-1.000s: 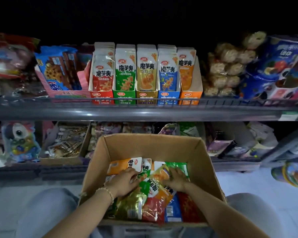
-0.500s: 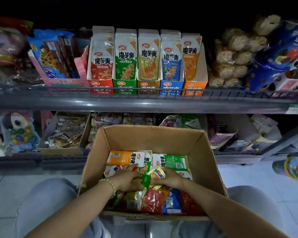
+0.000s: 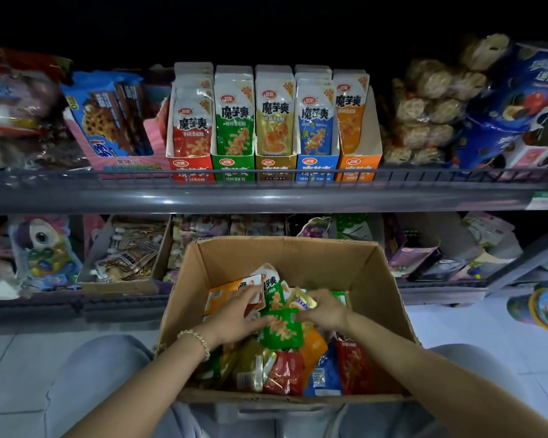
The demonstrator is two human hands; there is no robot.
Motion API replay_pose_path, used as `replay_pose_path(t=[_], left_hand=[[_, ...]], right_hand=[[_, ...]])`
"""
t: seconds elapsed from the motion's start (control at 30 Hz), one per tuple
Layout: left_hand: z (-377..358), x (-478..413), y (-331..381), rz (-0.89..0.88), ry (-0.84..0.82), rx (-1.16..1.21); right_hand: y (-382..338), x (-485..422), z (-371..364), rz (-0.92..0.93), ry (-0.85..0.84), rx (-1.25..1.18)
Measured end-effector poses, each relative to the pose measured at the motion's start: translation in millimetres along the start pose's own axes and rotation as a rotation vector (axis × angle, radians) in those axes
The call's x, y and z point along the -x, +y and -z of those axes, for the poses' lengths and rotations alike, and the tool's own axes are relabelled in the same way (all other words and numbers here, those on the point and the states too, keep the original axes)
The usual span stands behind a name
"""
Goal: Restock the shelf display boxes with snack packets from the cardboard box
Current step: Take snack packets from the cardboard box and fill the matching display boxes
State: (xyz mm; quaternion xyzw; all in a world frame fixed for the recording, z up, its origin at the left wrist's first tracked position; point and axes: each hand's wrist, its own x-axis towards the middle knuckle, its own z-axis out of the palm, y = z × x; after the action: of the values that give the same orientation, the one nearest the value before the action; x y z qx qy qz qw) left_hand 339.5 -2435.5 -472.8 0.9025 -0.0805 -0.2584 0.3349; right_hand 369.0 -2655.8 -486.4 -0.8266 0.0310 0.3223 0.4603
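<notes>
Cardboard box [image 3: 298,257] holds loose snack packets [image 3: 285,374]; left hand [image 3: 238,317] pinches green packet [image 3: 282,331], right hand [image 3: 323,308] beside it, grip unclear. Shelf [image 3: 266,197] above: five display boxes [image 3: 274,167], packets lettered "魔芋爽", logo "卫龙".

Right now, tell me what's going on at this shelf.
A person has an open brown cardboard box in front of them, both hands inside among loose snack packets. The left hand and right hand meet at a green foil snack packet on top of the pile; how firmly either holds it is unclear. On the upper shelf, five coloured display boxes stand in a row, packets upright inside. Nothing is being carried to them yet.
</notes>
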Motion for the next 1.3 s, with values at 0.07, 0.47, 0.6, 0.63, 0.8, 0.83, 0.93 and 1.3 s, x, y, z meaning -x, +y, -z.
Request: replay_pose_path(t=[0.07, 0.47, 0.6, 0.63, 0.8, 0.83, 0.93, 1.3], left_hand=[[8, 2, 9, -0.025, 0.067, 0.043], [59, 35, 88, -0.117, 0.187, 0.678], [75, 47, 95, -0.141, 0.267, 0.723], [81, 50, 96, -0.144, 0.277, 0.703], [109, 61, 103, -0.214, 0.308, 0.458], [112, 62, 107, -0.231, 0.343, 0.435], [119, 61, 117, -0.214, 0.42, 0.53], [129, 53, 111, -0.145, 0.35, 0.816]], right_hand=[[-14, 19, 25, 0.051, 0.032, -0.016], [-96, 68, 56, 0.373, 0.194, -0.587], [-111, 72, 49, 0.438, 0.2, -0.605], [-113, 74, 50, 0.47, 0.19, -0.557], [-133, 85, 67, 0.563, 0.156, -0.223], [-137, 86, 68, 0.561, 0.134, -0.197], [-146, 89, 69, 0.553, 0.163, -0.279], [-153, 95, 86, 0.52, 0.239, -0.275]])
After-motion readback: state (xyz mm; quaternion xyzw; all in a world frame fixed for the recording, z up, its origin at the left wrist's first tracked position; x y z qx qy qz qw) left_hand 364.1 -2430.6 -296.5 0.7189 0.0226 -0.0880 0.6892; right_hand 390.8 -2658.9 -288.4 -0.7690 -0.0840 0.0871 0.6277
